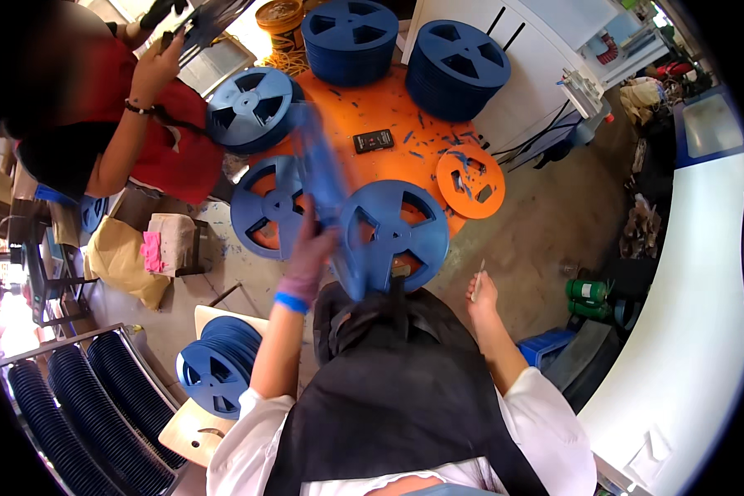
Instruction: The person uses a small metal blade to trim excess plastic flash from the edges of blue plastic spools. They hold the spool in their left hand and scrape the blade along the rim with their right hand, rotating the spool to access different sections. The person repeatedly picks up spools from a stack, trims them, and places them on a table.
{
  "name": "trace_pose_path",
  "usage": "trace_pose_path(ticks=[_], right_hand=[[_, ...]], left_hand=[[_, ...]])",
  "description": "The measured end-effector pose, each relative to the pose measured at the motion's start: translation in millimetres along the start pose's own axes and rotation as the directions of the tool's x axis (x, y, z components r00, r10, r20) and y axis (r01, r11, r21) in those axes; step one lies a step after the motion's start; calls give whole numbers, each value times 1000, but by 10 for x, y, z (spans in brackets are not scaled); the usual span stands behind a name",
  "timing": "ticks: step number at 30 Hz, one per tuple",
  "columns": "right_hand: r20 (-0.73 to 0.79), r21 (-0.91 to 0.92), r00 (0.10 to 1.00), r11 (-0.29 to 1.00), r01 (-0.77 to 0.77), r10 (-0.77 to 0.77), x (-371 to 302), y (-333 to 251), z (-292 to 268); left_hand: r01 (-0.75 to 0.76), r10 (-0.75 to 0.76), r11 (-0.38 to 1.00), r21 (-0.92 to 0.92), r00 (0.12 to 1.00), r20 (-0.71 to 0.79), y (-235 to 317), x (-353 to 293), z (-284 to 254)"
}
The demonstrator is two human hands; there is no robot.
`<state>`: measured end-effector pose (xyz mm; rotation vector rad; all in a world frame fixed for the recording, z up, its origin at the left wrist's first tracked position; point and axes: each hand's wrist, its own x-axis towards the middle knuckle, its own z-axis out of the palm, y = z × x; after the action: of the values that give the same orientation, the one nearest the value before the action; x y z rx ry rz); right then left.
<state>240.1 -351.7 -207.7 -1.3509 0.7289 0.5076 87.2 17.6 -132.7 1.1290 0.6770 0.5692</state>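
My left hand [309, 258], in a dark glove with a blue band at the wrist, grips a blue plastic reel [321, 169]. The reel is tilted on edge and smeared by motion. My right hand [483, 293] is closed round a thin, pale, pointed tool [482, 267], perhaps a small knife, held off to the right. Beneath and beside the held reel, one blue reel [398, 235] lies flat at the near edge of the orange round table [351, 107]. Another blue reel [271, 204] lies to its left, partly hidden by the held one.
Blue reel stacks [459, 70] stand at the table's far side, with an orange disc [471, 183], a small black box [373, 140] and blue scraps nearby. A co-worker's hand [155, 74] is at upper left. More reels [215, 372] rest on a wooden chair [192, 430].
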Motion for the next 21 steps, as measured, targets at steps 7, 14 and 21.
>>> trace_pose_path(ticks=[7,14,21], right_hand=[[-24,-250,992,962,110,-120,-67,-8,-820],[-93,-359,995,933,5,-41,64,-4,-1023],[55,-492,998,869,45,-20,179,40,-626]], left_hand=[[-121,-143,50,991,982,127,-1025,1,881],[-96,-100,164,982,988,114,-1422,-291,820],[197,128,-208,958,977,-173,-1028,456,-832]])
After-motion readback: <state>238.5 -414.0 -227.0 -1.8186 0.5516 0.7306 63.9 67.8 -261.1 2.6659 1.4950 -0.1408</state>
